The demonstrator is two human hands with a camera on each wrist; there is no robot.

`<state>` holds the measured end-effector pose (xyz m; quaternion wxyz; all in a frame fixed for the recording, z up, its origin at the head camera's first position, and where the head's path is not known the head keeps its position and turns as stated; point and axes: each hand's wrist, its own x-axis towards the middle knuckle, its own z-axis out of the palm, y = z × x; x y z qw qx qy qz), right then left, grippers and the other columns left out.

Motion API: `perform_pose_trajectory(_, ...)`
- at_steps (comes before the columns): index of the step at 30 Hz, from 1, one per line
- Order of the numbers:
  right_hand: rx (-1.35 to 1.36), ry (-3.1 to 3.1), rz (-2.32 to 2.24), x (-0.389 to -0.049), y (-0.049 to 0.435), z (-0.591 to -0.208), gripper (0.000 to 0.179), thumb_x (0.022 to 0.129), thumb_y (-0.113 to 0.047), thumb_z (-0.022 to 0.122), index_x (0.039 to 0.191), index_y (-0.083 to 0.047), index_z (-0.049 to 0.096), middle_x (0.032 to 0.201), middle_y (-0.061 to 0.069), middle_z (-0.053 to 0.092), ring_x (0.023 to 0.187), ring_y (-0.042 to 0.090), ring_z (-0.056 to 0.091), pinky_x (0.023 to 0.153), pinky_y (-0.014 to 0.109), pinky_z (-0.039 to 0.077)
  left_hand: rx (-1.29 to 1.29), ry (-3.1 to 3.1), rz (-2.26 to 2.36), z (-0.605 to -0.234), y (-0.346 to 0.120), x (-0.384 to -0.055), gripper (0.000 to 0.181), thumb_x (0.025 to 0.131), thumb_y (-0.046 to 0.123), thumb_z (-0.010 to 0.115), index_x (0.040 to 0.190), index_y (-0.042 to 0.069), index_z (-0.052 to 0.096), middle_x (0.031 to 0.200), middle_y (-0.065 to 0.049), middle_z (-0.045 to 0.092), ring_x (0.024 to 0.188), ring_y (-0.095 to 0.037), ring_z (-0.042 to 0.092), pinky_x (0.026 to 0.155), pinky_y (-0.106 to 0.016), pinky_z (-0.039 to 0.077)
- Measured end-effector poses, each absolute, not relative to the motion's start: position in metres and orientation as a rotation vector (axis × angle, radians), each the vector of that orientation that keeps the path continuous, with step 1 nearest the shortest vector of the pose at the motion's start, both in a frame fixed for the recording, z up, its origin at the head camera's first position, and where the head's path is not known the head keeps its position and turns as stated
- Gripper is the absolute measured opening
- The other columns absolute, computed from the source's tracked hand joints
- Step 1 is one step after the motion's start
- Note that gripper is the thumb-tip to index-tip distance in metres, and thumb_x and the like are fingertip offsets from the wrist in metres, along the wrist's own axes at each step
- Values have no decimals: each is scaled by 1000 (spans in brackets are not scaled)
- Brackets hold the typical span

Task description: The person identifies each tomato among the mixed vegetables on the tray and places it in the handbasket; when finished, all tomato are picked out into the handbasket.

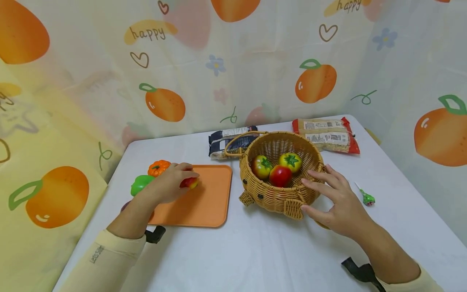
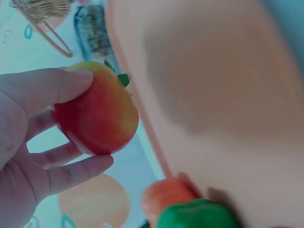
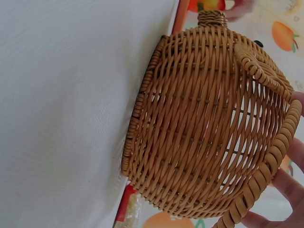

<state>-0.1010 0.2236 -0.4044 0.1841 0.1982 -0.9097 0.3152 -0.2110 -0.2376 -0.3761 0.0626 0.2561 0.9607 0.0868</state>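
Observation:
My left hand (image 1: pixel 171 182) is over the orange tray (image 1: pixel 209 194), fingers and thumb around a red and yellow tomato (image 2: pixel 97 111) with green leaves. In the head view the fingers cover much of that tomato. To the right stands a woven wicker basket (image 1: pixel 270 198) with small eyes and stubby feet. Inside it lie two yellow-green tomatoes (image 1: pixel 290 162) and a red round fruit (image 1: pixel 280 176). My right hand (image 1: pixel 337 202) holds the basket's right side, fingers over the rim and thumb lower outside. Its fingertips are partly hidden behind the handle (image 3: pixel 266 175) in the right wrist view.
An orange pumpkin (image 1: pixel 159 167) and a green pepper (image 1: pixel 140 184) lie at the tray's left edge; something purple is half hidden by the left forearm. Behind the basket are a dark packet (image 1: pixel 231 142) and a red-ended packet (image 1: pixel 326 134). A green-wrapped lollipop (image 1: pixel 367 199) lies at right.

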Motion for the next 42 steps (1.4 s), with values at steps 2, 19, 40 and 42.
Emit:
perform_pose_trajectory(2, 560, -2565, 888, -101, 223, -404, 61, 76, -27, 90, 133, -23, 70, 146, 6, 57, 149, 45, 29, 99, 83, 34, 808, 2910, 272, -369, -233, -212, 42, 90, 10, 77, 131, 15, 70, 144, -18, 53, 128, -44, 47, 92, -52, 58)
perform_pose_trajectory(19, 551, -2589, 884, -100, 223, -403, 60, 76, -28, 90, 133, -21, 70, 147, 5, 56, 150, 43, 28, 98, 83, 35, 1151, 2987, 390, -300, -171, -216, 46, 93, 12, 74, 138, 15, 66, 151, -15, 49, 136, -39, 42, 107, -50, 48)
perform_pose_trajectory(40, 554, -2580, 885, -100, 223, -404, 60, 76, -29, 90, 133, -23, 70, 147, 5, 56, 151, 43, 28, 98, 83, 36, 1405, 2743, 221, -294, -54, -220, 49, 97, 18, 71, 144, 27, 61, 159, -6, 41, 145, -33, 35, 112, -44, 47)
perform_pose_trajectory(42, 554, -2579, 885, -101, 224, -404, 61, 76, -28, 90, 133, -24, 70, 147, 6, 57, 151, 43, 28, 98, 83, 35, 1401, 2710, 181, -299, -48, -222, 49, 97, 20, 71, 144, 27, 60, 158, -6, 42, 145, -33, 36, 112, -45, 47)
